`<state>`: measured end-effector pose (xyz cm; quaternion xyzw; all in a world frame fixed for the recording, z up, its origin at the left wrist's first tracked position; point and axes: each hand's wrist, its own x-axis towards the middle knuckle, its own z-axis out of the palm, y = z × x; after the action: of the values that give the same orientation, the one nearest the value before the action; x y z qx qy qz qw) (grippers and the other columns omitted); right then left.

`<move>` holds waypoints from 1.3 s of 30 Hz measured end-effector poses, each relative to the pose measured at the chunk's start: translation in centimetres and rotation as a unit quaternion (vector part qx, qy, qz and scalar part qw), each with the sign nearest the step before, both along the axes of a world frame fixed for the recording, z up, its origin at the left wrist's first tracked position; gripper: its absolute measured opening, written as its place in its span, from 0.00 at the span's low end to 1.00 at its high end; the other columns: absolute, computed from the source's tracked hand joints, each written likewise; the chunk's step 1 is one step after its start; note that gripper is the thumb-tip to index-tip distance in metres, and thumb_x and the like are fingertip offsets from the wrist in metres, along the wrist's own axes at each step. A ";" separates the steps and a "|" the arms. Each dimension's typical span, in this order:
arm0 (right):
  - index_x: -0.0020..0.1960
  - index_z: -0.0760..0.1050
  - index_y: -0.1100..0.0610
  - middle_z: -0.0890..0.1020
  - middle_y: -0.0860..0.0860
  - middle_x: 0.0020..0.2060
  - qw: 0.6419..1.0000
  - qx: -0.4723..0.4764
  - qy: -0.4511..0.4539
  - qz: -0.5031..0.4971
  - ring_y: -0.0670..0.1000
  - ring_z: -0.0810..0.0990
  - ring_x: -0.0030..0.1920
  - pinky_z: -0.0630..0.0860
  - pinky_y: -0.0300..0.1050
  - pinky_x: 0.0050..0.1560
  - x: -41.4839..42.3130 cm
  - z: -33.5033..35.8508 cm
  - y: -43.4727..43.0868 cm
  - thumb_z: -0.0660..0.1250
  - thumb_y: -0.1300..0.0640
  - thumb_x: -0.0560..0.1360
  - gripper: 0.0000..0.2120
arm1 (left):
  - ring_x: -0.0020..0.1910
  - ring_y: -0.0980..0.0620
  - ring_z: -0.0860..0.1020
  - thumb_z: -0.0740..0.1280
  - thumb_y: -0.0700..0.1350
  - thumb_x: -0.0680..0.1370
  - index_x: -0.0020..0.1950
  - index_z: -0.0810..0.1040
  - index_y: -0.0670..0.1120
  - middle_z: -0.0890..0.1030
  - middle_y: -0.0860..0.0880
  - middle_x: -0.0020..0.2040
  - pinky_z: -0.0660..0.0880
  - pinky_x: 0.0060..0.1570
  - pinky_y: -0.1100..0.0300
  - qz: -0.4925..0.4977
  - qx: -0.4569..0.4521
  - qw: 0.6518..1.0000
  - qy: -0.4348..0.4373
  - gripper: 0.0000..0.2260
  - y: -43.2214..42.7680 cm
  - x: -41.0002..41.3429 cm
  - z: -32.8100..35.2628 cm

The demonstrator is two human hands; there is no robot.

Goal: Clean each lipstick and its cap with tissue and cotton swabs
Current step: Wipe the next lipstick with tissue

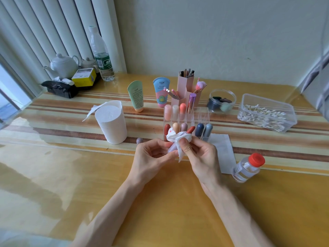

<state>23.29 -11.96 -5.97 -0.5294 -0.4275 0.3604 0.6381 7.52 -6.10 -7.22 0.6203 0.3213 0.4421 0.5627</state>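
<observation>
Head view: left hand (153, 154) grips a lilac lipstick (172, 148) by its barrel, and right hand (199, 152) pinches stained tissue (178, 137) over its tip. It is probably light, slick and easily smeared, so hold the barrel. The acrylic organizer (204, 111) crowds just beyond the fingertips. Bare tabletop (160, 202) lies behind the wrists.

Soft daylight comes from the window (7, 97) at the far left edge and past the blinds (44, 32) in the upper left, so the scene is bright and even, with only faint, diffuse shadows. The glossy table (160, 202) carries wide pale glare across the lower left and left middle. The tissue roll (111, 122) near the centre is sharp, while the wide lens bows straight lines and softens the corners, most at the lower left.
</observation>
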 end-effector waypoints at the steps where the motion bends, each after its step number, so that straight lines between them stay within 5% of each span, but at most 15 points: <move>1: 0.54 0.87 0.56 0.89 0.54 0.45 1.000 -0.004 0.000 -0.001 0.57 0.87 0.53 0.84 0.47 0.53 0.0 -0.1 0.0 0.72 0.50 0.78 0.11 | 0.39 0.46 0.86 0.80 0.43 0.71 0.49 0.85 0.38 0.87 0.42 0.42 0.85 0.45 0.54 0.005 0.005 1.000 0.002 0.12 0.0 0.0 0.0; 8: 0.50 0.88 0.53 0.89 0.51 0.44 0.999 -0.004 0.027 -0.036 0.45 0.87 0.49 0.80 0.38 0.53 0.1 -0.1 0.0 0.73 0.49 0.75 0.09 | 0.36 0.48 0.85 0.77 0.40 0.74 0.49 0.85 0.36 0.87 0.42 0.39 0.83 0.42 0.58 -0.021 -0.030 0.999 -0.015 0.09 -0.3 0.4 0.2; 11: 0.50 0.88 0.57 0.89 0.55 0.46 0.999 0.010 0.021 -0.043 0.50 0.86 0.51 0.80 0.44 0.56 0.4 -0.3 0.1 0.73 0.50 0.76 0.12 | 0.36 0.46 0.85 0.73 0.41 0.77 0.53 0.85 0.35 0.86 0.41 0.38 0.83 0.42 0.57 -0.056 -0.041 0.997 -0.016 0.10 -0.3 0.4 0.5; 16: 0.50 0.86 0.62 0.88 0.58 0.45 0.998 0.028 0.034 -0.044 0.47 0.83 0.47 0.78 0.38 0.52 0.5 0.0 0.0 0.72 0.50 0.77 0.14 | 0.41 0.44 0.86 0.67 0.43 0.82 0.60 0.83 0.36 0.87 0.42 0.47 0.82 0.39 0.58 -0.113 -0.089 0.988 -0.049 0.13 -0.5 0.3 1.0; 20: 0.47 0.87 0.54 0.86 0.49 0.41 0.997 0.032 0.035 -0.065 0.42 0.82 0.45 0.77 0.34 0.50 0.8 0.7 -0.2 0.73 0.50 0.76 0.08 | 0.41 0.44 0.85 0.65 0.44 0.82 0.64 0.80 0.36 0.86 0.40 0.52 0.80 0.35 0.60 -0.132 -0.092 0.985 -0.055 0.15 -0.2 0.0 0.8; 22: 0.46 0.87 0.54 0.86 0.52 0.40 0.997 0.037 0.004 -0.063 0.44 0.82 0.45 0.76 0.35 0.50 1.3 0.8 -0.4 0.73 0.51 0.77 0.07 | 0.40 0.46 0.83 0.65 0.44 0.82 0.67 0.79 0.37 0.85 0.42 0.52 0.78 0.34 0.61 -0.127 -0.098 0.985 -0.068 0.16 -0.1 -0.3 0.8; 25: 0.46 0.86 0.55 0.84 0.60 0.40 0.997 0.008 -0.067 -0.035 0.61 0.80 0.42 0.74 0.47 0.47 2.4 0.5 -0.5 0.73 0.46 0.78 0.12 | 0.39 0.49 0.80 0.62 0.45 0.84 0.67 0.79 0.37 0.83 0.45 0.51 0.73 0.32 0.64 -0.127 -0.121 0.980 -0.094 0.16 0.3 -0.8 0.9; 27: 0.46 0.86 0.53 0.83 0.54 0.36 0.995 -0.020 -0.100 -0.012 0.59 0.78 0.39 0.73 0.46 0.43 2.8 0.4 -0.5 0.73 0.43 0.76 0.13 | 0.38 0.49 0.81 0.62 0.44 0.84 0.66 0.78 0.36 0.84 0.43 0.53 0.71 0.30 0.65 -0.122 -0.118 0.981 -0.095 0.16 0.4 -1.2 1.1; 32: 0.48 0.88 0.52 0.85 0.48 0.36 0.993 -0.048 -0.104 -0.006 0.45 0.80 0.38 0.74 0.37 0.39 3.0 0.5 -0.5 0.73 0.44 0.75 0.12 | 0.35 0.44 0.85 0.73 0.43 0.80 0.56 0.80 0.39 0.88 0.47 0.47 0.76 0.28 0.55 0.047 0.053 0.997 0.017 0.10 0.4 -1.6 1.0; 35: 0.49 0.88 0.54 0.87 0.48 0.37 0.994 -0.054 -0.093 -0.012 0.44 0.82 0.39 0.76 0.36 0.40 3.1 0.6 -0.4 0.73 0.45 0.75 0.13 | 0.34 0.52 0.77 0.78 0.46 0.76 0.49 0.81 0.49 0.81 0.54 0.36 0.74 0.35 0.56 0.164 0.146 0.972 0.086 0.08 1.0 -1.8 0.3; 39: 0.48 0.88 0.53 0.86 0.46 0.36 0.994 -0.051 -0.091 -0.013 0.44 0.82 0.38 0.75 0.35 0.40 3.1 0.6 -0.4 0.73 0.45 0.75 0.12 | 0.43 0.52 0.76 0.79 0.42 0.76 0.48 0.81 0.54 0.78 0.59 0.42 0.74 0.42 0.60 0.251 0.210 0.932 0.154 0.09 2.6 -1.8 0.1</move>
<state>26.38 -12.37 -5.34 -0.5974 -0.4577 0.3238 0.5735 5.75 -3.53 -7.15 0.6838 0.4487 0.5255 0.2343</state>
